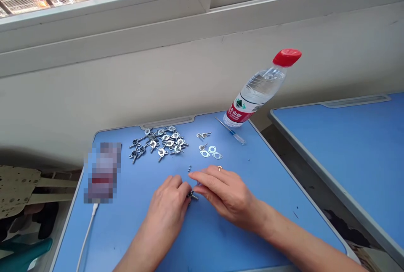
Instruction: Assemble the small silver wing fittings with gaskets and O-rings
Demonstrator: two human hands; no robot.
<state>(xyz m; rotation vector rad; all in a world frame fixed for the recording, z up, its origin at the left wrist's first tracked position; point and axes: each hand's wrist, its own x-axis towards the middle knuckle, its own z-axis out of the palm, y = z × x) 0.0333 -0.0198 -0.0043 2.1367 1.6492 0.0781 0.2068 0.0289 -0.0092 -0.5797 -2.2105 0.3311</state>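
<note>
My left hand (pixel 168 202) and my right hand (pixel 221 192) meet in the middle of the blue desk (pixel 202 242). Both pinch a small metal part (pixel 192 196) with a short pin sticking out between the fingertips. The right hand wears a ring. A pile of several assembled metal parts (pixel 159 142) lies behind the hands. Two flat metal plates (pixel 211 152) and a few loose pieces (pixel 203 136) lie to the right of the pile. Tiny screws (pixel 190 168) sit just beyond my right fingertips.
A water bottle (pixel 259 89) with a red cap stands at the desk's back right, a small screwdriver (pixel 230 130) beside it. A blurred object (pixel 102 172) with a white cable (pixel 86 234) lies at the left. A second blue desk (pixel 353 150) stands to the right, across a gap.
</note>
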